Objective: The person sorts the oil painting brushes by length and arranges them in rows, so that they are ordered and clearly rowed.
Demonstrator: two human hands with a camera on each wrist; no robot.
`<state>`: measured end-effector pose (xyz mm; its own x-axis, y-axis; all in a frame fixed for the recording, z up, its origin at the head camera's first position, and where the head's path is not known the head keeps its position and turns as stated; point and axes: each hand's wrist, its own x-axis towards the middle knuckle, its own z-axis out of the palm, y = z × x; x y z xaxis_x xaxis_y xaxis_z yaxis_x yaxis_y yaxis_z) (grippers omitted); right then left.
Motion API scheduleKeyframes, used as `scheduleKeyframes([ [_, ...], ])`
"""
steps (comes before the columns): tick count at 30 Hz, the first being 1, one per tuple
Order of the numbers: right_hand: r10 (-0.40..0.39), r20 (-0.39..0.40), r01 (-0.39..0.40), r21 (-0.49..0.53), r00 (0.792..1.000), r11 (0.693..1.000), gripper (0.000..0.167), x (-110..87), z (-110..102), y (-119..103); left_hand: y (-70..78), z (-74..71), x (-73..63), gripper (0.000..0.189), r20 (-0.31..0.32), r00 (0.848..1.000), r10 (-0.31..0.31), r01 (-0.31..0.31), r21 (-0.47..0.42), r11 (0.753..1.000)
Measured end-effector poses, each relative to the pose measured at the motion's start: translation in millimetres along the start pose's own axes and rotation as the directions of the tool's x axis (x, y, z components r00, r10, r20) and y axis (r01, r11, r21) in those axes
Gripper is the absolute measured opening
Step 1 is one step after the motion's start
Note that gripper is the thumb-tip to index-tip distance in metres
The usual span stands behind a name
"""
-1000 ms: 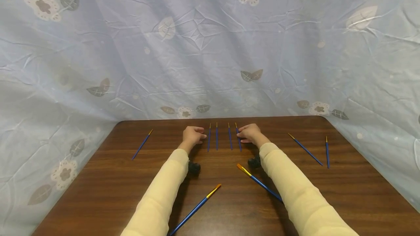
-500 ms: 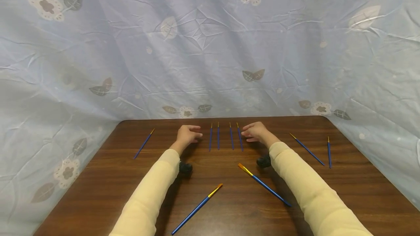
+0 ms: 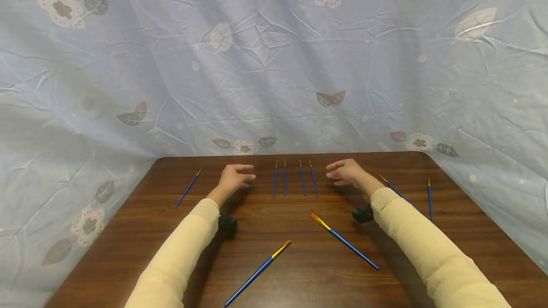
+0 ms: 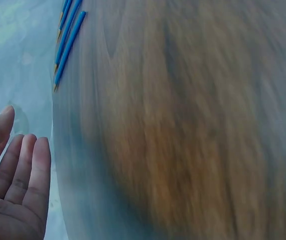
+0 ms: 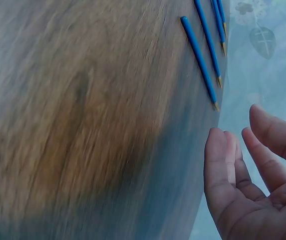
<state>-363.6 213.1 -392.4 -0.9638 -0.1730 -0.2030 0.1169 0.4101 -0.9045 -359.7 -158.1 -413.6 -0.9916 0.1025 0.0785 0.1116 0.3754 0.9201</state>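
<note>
Several thin blue paintbrushes stand side by side near the far table edge, gold tips pointing away; the leftmost paintbrush [image 3: 275, 180] and the rightmost paintbrush [image 3: 314, 180] flank the row. To the left of the row is my left hand [image 3: 233, 178], fingers relaxed and apart from the brushes. On the other side my right hand [image 3: 348, 173] hovers with loosely bent fingers, holding nothing. In the left wrist view the left hand [image 4: 20, 185] shows an empty palm, with the brush row [image 4: 70, 50] beyond. The right wrist view likewise shows an empty right hand [image 5: 253, 185] below the brushes [image 5: 200, 62].
Two larger paintbrushes lie nearer, one at front left [image 3: 257, 274] and another at front right [image 3: 347, 242]. A thin paintbrush [image 3: 189, 187] lies at far left. Two more lie at right, one brush [image 3: 391, 187] partly behind the right sleeve, the other brush [image 3: 430, 198] beside it. A patterned curtain [image 3: 265, 84] hangs behind the table.
Both hands have moved outward from the brush row, left hand to the left and right hand to the right, their fingers loosening. The row of brushes stays in place on the table.
</note>
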Motion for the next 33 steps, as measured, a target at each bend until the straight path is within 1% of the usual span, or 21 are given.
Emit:
scheduleKeyframes([
  [6, -0.022, 0.008, 0.022, 0.000, 1.000, 1.000, 0.048, -10.5, -14.1, 2.8, 0.4, -14.7, -7.4, 0.041, -0.005, 1.000, 0.003, -0.003, -0.030, 1.000],
  [9, -0.037, 0.011, 0.037, 0.011, 0.999, 0.999, 0.049, -16.2, -22.1, 5.0, -0.2, -22.4, -10.0, 0.040, -0.003, 1.000, 0.014, -0.014, -0.049, 0.999],
  [13, -0.063, 0.002, 0.063, 0.001, 0.998, 0.998, 0.051, -23.7, -32.4, 9.1, -2.7, -33.2, -12.9, 0.041, 0.005, 1.000, 0.027, -0.026, -0.077, 0.997],
  [16, -0.083, -0.008, 0.083, -0.009, 0.997, 0.997, 0.051, -29.0, -39.0, 12.0, -4.4, -42.1, -16.0, 0.043, 0.004, 1.000, 0.023, -0.022, -0.085, 0.996],
  [22, -0.116, -0.024, 0.115, -0.012, 0.993, 0.993, 0.051, -40.4, -53.2, 17.5, -7.5, -60.2, -21.7, 0.047, -0.011, 1.000, 0.013, -0.014, -0.067, 0.998],
  [26, -0.123, -0.050, 0.122, -0.008, 0.991, 0.992, 0.051, -48.9, -63.0, 21.1, -11.0, -72.8, -24.6, 0.048, -0.047, 0.999, 0.017, -0.019, -0.039, 0.999],
  [29, -0.114, -0.067, 0.113, -0.022, 0.991, 0.993, 0.050, -56.0, -69.5, 23.4, -14.1, -82.8, -27.8, 0.048, -0.066, 0.998, 0.014, -0.015, -0.023, 1.000],
  [33, -0.101, -0.092, 0.098, -0.030, 0.991, 0.995, 0.050, -63.6, -78.0, 28.1, -18.4, -94.6, -33.5, 0.049, -0.083, 0.996, 0.012, -0.015, -0.026, 1.000],
])
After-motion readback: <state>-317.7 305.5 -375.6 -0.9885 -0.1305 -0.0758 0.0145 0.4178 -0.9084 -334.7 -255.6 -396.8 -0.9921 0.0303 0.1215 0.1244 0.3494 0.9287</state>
